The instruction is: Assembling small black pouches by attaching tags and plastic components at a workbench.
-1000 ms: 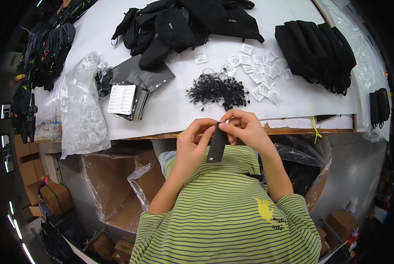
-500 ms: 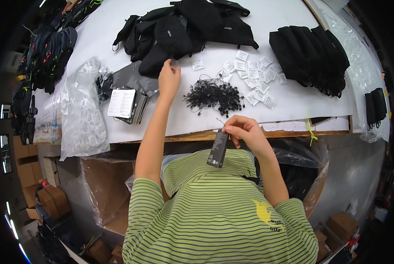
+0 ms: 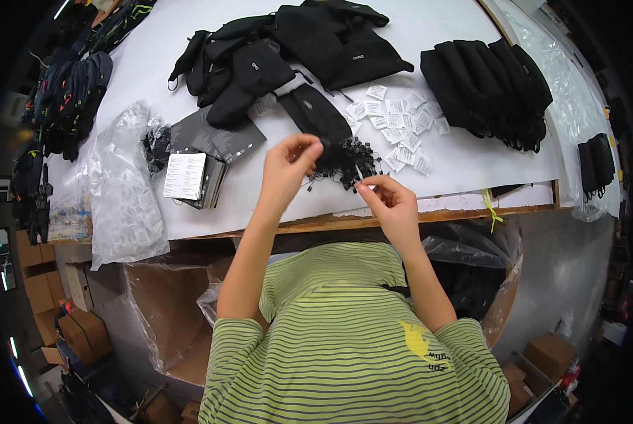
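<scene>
Currently, both hands are raised above the near part of the white-topped desk (image 3: 239,192). The left hand (image 3: 285,169) has its fingers curled and thumb drawn toward them; I cannot tell whether it grips anything. The right hand (image 3: 398,207) brings thumb and forefinger together at the tips, and whether something thin sits between them cannot be made out either. A slim black pouch (image 3: 314,113) lies slanting just beyond the left hand, its near end reaching over a tangled heap of black cords (image 3: 353,164) that spreads between the hands. Right of the pouch are scattered white packets (image 3: 394,121), and farther right a row of overlapping black pouches (image 3: 486,95). Black bags (image 3: 309,42) are piled on the far side. To the left stand a stack of cards (image 3: 184,175) topped by a white face and, beyond it, a clear plastic bag (image 3: 127,201).
</scene>
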Available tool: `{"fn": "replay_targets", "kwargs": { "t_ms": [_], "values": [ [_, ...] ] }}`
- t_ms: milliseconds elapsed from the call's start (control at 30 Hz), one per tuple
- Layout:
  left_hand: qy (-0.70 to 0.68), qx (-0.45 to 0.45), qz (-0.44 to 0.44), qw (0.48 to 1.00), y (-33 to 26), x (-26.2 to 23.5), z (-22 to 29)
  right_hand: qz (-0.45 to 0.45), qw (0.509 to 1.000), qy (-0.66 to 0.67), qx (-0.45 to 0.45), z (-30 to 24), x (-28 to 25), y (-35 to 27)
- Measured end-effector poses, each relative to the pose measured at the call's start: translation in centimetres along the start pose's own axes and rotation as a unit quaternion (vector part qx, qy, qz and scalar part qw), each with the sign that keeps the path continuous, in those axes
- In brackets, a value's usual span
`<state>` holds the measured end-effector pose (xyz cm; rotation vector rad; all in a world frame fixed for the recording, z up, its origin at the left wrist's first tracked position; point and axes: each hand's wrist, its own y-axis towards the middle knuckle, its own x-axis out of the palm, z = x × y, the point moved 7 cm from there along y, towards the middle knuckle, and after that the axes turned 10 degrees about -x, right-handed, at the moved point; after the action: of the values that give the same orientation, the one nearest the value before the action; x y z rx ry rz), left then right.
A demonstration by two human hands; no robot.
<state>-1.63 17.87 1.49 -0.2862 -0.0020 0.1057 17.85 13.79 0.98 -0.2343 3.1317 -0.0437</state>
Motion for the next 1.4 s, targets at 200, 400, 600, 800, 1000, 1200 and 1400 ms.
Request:
{"fn": "replay_targets", "kwargs": {
  "t_ms": [200,400,600,800,1000,1200,1400],
  "values": [
    [-0.155,-0.131,-0.107,0.973,-4.9,1.7,-3.5,-0.015,0.985,-0.139,-0.101,-1.2,1.6,-0.3],
    [-0.016,-0.126,-0.059,0.990,-6.2,0.9,-4.1,-0.056,0.976,-0.179,-0.107,-0.9,2.6,-1.1],
    [0.055,0.004,0.013,0.998,-7.5,0.1,-2.9,-0.090,0.972,-0.192,-0.104,-1.0,3.0,-1.4],
    [-0.143,0.020,0.065,0.987,-8.9,-0.4,-1.4,-0.094,0.993,0.074,-0.002,0.5,1.9,-1.0],
    [-0.147,-0.046,-0.029,0.988,-9.0,0.8,-2.1,-0.077,0.983,0.164,0.006,-0.8,1.3,-1.0],
    [-0.083,-0.040,0.000,0.996,-9.3,1.3,-1.7,-0.046,0.983,0.178,0.013,-1.2,1.5,-1.3],
    [-0.001,-0.012,0.015,1.000,-9.8,1.7,-0.7,-0.057,0.977,0.196,0.059,0.0,2.2,-1.6]
  ]
}}
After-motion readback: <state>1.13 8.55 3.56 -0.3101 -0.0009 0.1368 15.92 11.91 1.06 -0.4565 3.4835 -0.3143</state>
